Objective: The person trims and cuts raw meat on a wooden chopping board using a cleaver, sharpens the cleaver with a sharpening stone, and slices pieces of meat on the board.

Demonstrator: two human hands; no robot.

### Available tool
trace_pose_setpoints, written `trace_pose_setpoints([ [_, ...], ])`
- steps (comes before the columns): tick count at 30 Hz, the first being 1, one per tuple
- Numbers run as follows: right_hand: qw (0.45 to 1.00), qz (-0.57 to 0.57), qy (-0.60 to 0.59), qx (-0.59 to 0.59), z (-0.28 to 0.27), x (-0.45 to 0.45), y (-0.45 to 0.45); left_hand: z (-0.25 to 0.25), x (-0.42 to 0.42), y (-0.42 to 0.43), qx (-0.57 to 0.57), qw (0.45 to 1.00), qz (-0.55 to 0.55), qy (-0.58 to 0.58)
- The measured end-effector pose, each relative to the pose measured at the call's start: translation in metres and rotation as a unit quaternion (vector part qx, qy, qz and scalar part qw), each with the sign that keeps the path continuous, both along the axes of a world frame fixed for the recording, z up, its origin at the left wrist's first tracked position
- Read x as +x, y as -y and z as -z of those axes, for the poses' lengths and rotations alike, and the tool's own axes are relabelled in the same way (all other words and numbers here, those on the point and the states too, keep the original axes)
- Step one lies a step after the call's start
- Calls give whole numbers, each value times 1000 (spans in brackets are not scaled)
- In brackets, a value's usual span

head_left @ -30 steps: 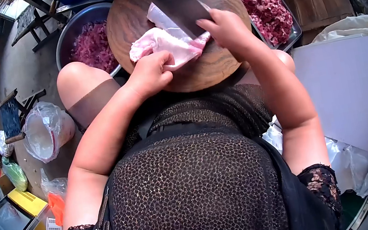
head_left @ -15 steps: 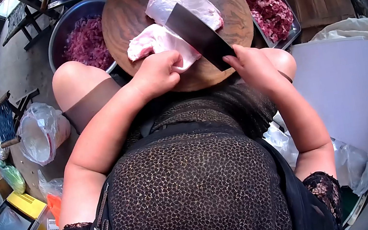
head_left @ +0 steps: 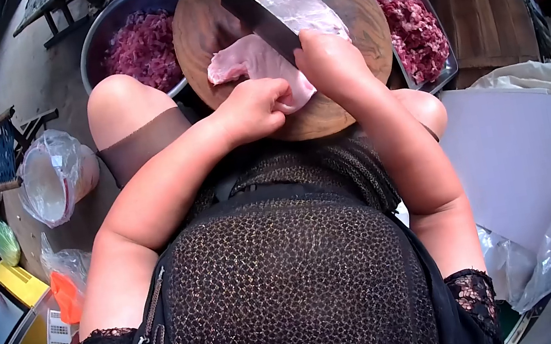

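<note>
Cleaver [head_left: 258,19] sits farther up the board [head_left: 211,14] now; fingers of the right hand [head_left: 331,62] clasp it, the left hand [head_left: 254,111] fingers pinching meat [head_left: 251,57].

Light is falling on the grey floor [head_left: 34,78], a blue-seated folding stool [head_left: 1,152] is standing at left, and brown planks [head_left: 483,14] are showing at right.
</note>
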State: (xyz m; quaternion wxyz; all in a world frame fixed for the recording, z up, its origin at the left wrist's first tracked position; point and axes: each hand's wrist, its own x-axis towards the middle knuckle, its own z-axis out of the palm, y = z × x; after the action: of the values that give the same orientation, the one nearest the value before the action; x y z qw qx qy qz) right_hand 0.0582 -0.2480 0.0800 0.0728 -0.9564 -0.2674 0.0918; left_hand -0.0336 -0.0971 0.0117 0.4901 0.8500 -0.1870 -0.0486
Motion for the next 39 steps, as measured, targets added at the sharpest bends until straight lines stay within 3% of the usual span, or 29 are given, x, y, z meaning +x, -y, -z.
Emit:
trace_pose_setpoints([
  [11, 997, -11, -60, -40, 6, 13, -47, 3, 8, 11, -116, 988, -18, -105],
  [14, 998, -19, -37, -40, 25, 30, -79, -1, 5, 10, -9, 988, 37, -150],
  [16, 998, -31, -29, -44, 24, 50, -76, -5, 4, 3, 3, 989, 37, -142],
  [18, 987, 35, -151, 48, 31, 83, -52, -1, 2, -8, 52, 996, 7, -76],
  [20, 991, 59, -31, 117, 49, 78, -46, -6, 1, -17, 52, 993, -13, -109],
  [24, 986, 36, 67, 151, 18, 34, -18, -2, -3, -10, 33, 996, -18, -86],
  [26, 994, -25, 26, 107, -2, 16, 15, -2, -3, -7, 45, 993, -18, -108],
  [32, 999, 5, -36, 31, -24, -42, 79, -4, -3, -4, 53, 995, 1, -86],
  [39, 999, -34, -20, -8, -23, -58, 71, -7, 4, -2, 21, 996, 34, -85],
])
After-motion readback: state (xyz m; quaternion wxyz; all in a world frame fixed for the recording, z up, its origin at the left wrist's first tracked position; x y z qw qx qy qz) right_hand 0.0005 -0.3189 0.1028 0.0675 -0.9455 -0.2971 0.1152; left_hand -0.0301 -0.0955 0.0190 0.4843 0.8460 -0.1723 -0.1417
